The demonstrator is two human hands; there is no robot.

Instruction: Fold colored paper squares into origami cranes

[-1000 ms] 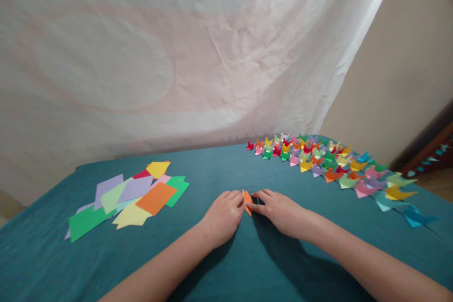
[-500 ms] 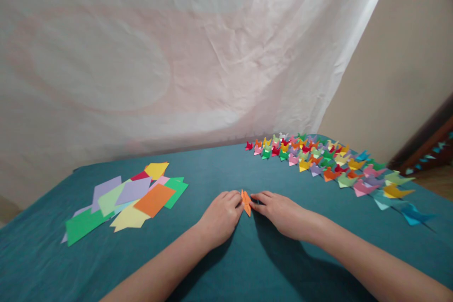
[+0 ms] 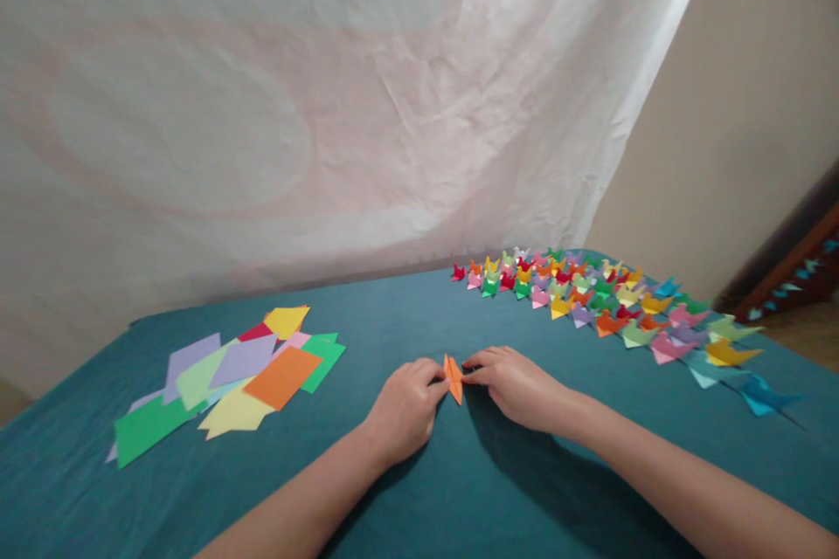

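A small piece of folded orange paper [image 3: 454, 379], narrow and pointed at both ends, is between my two hands just above or on the teal cloth. My left hand [image 3: 407, 402] pinches its left edge with thumb and fingers. From the other side, my right hand [image 3: 508, 384] has its thumb and fingertips closed on the right edge. The fingertips hide part of the paper's sides.
Loose coloured paper sheets [image 3: 226, 380] overlap on the left of the teal tablecloth [image 3: 393, 507]. Many small folded paper birds [image 3: 609, 321] stand in rows at the right. Behind the table hangs a pale sheet [image 3: 367, 122], beside a beige wall [image 3: 727, 131].
My left fingers have shifted slightly on the paper's left edge, and my right fingertips have closed in on its right edge. The whole view has moved a little.
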